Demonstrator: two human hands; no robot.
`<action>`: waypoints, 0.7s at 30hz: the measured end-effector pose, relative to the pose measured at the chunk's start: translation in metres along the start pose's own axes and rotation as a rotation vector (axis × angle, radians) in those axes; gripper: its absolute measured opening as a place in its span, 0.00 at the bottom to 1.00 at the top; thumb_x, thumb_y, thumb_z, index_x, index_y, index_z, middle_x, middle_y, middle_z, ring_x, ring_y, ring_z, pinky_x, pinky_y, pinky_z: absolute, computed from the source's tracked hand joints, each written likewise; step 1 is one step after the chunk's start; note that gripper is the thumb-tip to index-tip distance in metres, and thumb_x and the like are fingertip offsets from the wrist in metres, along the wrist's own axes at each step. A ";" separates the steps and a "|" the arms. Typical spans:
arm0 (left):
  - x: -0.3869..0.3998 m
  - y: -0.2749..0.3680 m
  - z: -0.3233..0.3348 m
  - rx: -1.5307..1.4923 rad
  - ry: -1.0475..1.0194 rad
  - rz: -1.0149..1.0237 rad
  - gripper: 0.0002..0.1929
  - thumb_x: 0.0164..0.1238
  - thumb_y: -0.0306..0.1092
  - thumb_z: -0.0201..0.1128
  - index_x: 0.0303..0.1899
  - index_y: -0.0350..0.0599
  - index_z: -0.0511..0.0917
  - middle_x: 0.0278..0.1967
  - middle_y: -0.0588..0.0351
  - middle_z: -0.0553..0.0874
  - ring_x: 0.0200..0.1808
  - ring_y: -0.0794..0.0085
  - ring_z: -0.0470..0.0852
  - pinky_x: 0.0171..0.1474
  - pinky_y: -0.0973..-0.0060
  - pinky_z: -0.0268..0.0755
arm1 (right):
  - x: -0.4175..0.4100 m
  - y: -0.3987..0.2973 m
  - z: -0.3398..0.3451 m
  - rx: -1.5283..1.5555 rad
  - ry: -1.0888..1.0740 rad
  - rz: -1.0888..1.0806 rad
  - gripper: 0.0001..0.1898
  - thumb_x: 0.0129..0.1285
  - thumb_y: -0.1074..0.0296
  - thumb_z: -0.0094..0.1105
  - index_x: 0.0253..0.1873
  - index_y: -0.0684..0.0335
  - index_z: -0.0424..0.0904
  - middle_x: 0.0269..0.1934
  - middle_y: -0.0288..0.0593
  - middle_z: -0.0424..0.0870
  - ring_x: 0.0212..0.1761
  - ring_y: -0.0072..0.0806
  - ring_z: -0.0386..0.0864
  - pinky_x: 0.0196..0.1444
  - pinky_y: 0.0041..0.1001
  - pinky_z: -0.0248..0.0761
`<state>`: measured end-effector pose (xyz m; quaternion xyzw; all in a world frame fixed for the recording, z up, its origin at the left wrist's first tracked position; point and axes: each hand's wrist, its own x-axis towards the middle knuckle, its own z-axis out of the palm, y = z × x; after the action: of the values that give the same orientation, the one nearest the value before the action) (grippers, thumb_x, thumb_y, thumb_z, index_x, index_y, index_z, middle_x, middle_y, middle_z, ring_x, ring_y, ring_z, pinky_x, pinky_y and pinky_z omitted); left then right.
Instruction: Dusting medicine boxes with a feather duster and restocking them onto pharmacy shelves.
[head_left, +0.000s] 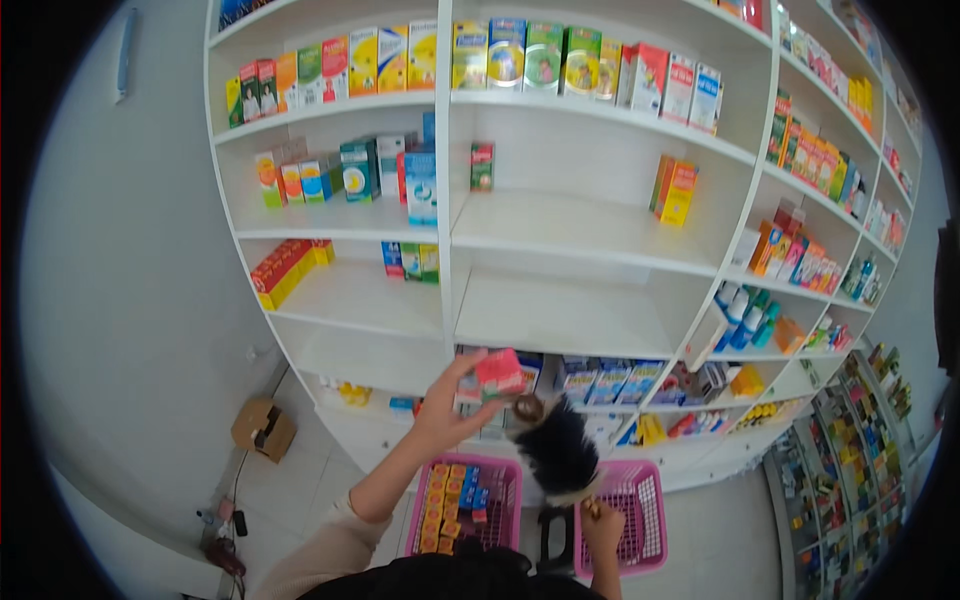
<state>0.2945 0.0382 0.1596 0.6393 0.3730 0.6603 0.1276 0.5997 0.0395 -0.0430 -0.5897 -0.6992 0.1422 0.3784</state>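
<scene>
My left hand (444, 412) grips a small red medicine box (499, 370) in front of the lower shelves. Its fingers are along the top and the thumb is underneath. Low on the right, my right hand (602, 525) is closed around the handle of a dusting brush (559, 451) with thick black bristles. The brush points up and to the left, and its far end is close to the box; whether they touch I cannot tell. Behind both, a white shelf unit (585, 259) carries rows of medicine boxes.
Below me are a pink plastic basket (514, 480) with several orange and blue boxes and a second pink basket (654, 517) on the right. A cardboard box (266, 431) sits on the floor at left. Toothpaste-like cartons (611, 382) fill a low shelf. Another stocked rack (832, 480) stands at right.
</scene>
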 end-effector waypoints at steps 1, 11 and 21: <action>0.028 0.007 0.001 0.264 -0.005 0.081 0.34 0.53 0.27 0.71 0.62 0.42 0.65 0.53 0.49 0.76 0.57 0.66 0.73 0.58 0.71 0.66 | -0.006 0.004 0.004 -0.023 -0.003 0.010 0.15 0.56 0.58 0.63 0.25 0.64 0.79 0.16 0.54 0.74 0.20 0.51 0.76 0.22 0.40 0.67; 0.257 -0.070 0.015 0.849 0.250 0.371 0.33 0.51 0.24 0.67 0.61 0.43 0.64 0.49 0.42 0.76 0.49 0.49 0.72 0.52 0.60 0.67 | -0.029 0.021 0.036 0.238 -0.005 -0.022 0.17 0.57 0.51 0.64 0.36 0.61 0.80 0.22 0.56 0.78 0.24 0.57 0.77 0.25 0.46 0.67; 0.313 -0.136 0.010 1.422 0.273 0.373 0.20 0.58 0.27 0.56 0.54 0.46 0.73 0.50 0.46 0.74 0.53 0.56 0.71 0.50 0.61 0.70 | -0.042 0.016 0.013 -0.016 -0.158 0.190 0.15 0.59 0.57 0.64 0.44 0.61 0.82 0.28 0.53 0.83 0.30 0.44 0.82 0.31 0.36 0.71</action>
<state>0.2154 0.3369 0.3040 0.5325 0.6079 0.3442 -0.4779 0.6034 0.0077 -0.0771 -0.6432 -0.6691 0.2177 0.3020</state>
